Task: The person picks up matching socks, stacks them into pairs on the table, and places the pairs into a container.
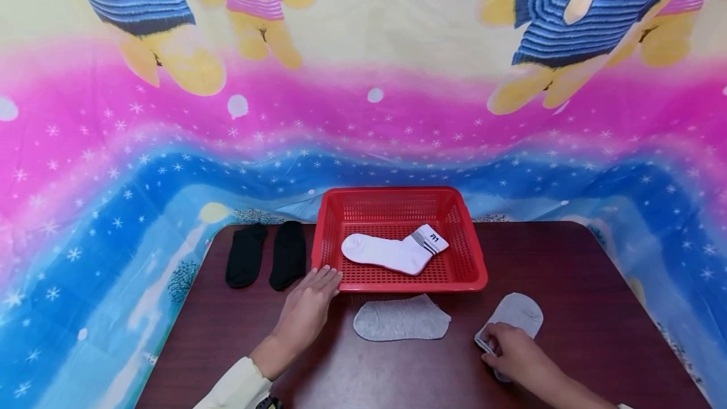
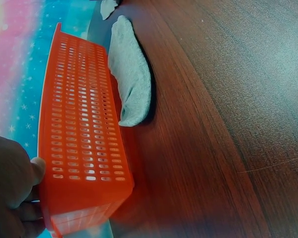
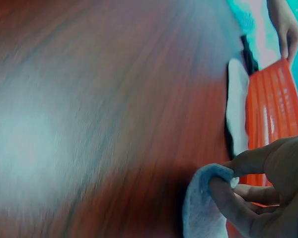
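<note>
My left hand (image 1: 307, 305) holds the near left corner of the red plastic basket (image 1: 397, 287), its fingers over the rim. Inside the basket lies a white sock (image 1: 386, 252) with dark stripes at its cuff. With thumb and fingers, my right hand (image 1: 514, 352) pinches the cuff end of a grey sock (image 1: 517, 311) at the table's right. That cuff edge curls up between the fingers in the right wrist view. Another grey sock (image 1: 402, 319) lies flat along the basket's front side, between the two hands.
Two black socks, one farther left (image 1: 245, 256) and one beside the basket (image 1: 288, 255), lie on the dark wooden table (image 1: 568, 257). A colourful cloth (image 1: 369, 112) with bears and snowflakes hangs behind the table and down its sides.
</note>
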`<act>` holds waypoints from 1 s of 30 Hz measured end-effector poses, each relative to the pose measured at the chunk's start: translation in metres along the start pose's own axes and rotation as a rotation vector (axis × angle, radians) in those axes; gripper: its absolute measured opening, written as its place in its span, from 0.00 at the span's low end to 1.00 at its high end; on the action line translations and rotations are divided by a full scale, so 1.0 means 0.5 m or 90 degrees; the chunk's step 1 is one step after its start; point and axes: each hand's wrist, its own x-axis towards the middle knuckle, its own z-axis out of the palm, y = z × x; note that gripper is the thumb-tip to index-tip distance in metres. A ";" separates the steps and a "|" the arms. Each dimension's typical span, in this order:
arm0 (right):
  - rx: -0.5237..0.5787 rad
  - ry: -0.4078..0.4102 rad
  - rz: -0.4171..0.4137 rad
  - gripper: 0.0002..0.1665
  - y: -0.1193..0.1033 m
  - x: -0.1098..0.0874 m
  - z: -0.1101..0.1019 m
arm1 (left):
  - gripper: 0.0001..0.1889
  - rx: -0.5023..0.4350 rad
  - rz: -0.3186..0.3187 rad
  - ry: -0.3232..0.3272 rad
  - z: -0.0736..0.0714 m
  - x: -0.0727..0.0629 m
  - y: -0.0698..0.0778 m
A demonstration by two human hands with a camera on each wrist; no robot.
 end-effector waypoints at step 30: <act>-0.044 -0.087 0.114 0.15 0.138 0.059 -0.111 | 0.09 -0.067 0.107 0.000 0.069 -0.011 0.218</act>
